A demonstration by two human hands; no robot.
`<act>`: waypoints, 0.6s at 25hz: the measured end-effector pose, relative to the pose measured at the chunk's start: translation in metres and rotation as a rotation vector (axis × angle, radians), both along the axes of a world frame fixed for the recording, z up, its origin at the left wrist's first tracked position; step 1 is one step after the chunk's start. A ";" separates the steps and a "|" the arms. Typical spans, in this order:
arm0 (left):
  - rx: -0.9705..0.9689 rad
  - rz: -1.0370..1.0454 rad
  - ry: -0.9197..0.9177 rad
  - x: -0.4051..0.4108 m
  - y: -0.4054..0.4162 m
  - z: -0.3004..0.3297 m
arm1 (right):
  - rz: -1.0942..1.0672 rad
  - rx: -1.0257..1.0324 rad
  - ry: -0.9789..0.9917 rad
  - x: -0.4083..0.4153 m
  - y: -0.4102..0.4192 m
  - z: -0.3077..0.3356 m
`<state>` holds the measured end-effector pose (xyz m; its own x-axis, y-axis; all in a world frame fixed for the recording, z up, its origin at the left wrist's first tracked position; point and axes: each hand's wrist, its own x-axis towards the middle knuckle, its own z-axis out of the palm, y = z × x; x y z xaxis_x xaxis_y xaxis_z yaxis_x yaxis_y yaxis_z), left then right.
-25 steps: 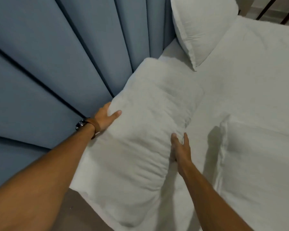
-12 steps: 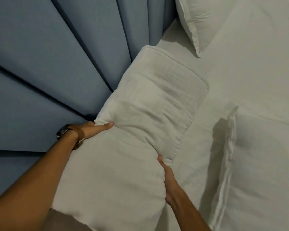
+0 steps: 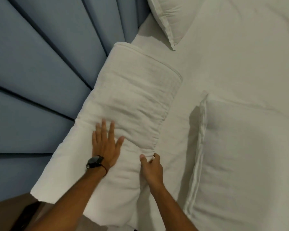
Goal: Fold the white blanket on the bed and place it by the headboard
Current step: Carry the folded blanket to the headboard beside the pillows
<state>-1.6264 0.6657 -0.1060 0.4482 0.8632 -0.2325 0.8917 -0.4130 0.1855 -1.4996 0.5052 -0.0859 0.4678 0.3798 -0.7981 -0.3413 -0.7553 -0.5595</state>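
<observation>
White folded blanket [image 3: 132, 100] (against blue headboard [image 3: 40, 72]) under flat left hand [image 3: 105, 144]

The folded blanket [image 3: 133, 97] lies along the head edge of the bed [image 3: 240, 55], pressed against the headboard [image 3: 40, 72] on its left. One pillow [image 3: 172, 15] sits beyond it at the same edge, another [image 3: 249, 164] to its right, apart from it. The left hand [image 3: 105, 145] rests flat on the blanket's near part — the right hand [image 3: 151, 167] at its right side.
</observation>
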 end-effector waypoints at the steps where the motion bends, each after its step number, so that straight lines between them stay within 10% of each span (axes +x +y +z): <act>1: -0.044 -0.023 -0.006 0.016 -0.022 -0.004 | 0.031 0.026 -0.063 0.010 -0.009 0.005; 9: -0.353 -0.204 -0.219 0.159 -0.163 0.004 | 0.092 0.253 -0.704 0.139 -0.133 0.035; 15: -0.805 0.104 -0.495 0.222 -0.247 0.029 | -0.057 0.135 -1.094 0.217 -0.263 0.041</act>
